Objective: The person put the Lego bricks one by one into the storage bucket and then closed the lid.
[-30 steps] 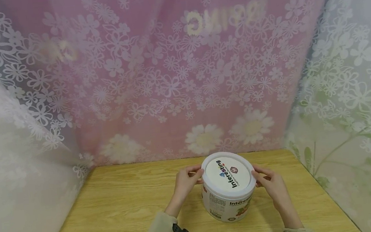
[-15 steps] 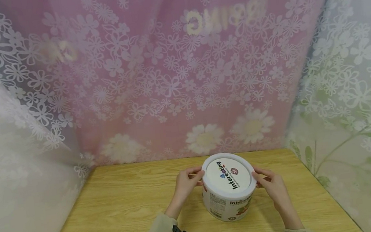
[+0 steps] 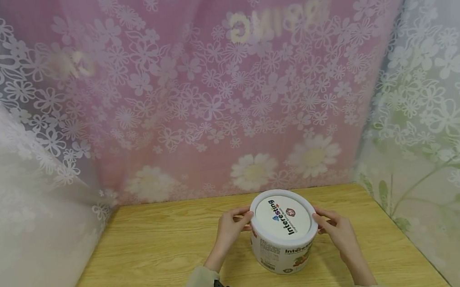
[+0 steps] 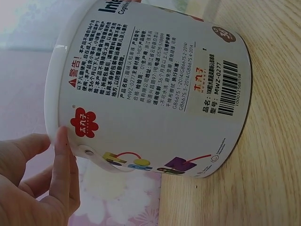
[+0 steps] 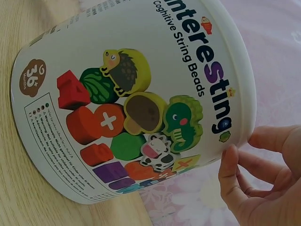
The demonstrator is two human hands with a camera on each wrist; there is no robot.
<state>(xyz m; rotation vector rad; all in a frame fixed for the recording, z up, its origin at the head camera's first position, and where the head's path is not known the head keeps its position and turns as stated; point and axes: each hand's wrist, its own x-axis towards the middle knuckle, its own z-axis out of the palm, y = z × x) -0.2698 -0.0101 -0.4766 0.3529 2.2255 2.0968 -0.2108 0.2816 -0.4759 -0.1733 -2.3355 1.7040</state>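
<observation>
A white round tub (image 3: 273, 257) of string beads, printed with colourful toy shapes, stands upright on the wooden table. Its white lid (image 3: 282, 216) sits on top, with "Interesting" printed across it. At the lid's left side my left hand (image 3: 230, 226) pinches the rim between thumb and fingers. My right hand (image 3: 339, 230) does likewise at the right side. In the left wrist view, the fingertips meet the rim just above the white carrying handle (image 4: 101, 162). Fingertips of the right hand (image 5: 263, 181) touch the rim in the right wrist view. The tub's contents are hidden.
The wood-grain table (image 3: 157, 250) stretches to the left of the tub. Behind it hangs a pink floral curtain (image 3: 195, 119), close to the tub's far side. Pale flowered curtains enclose the left and right sides.
</observation>
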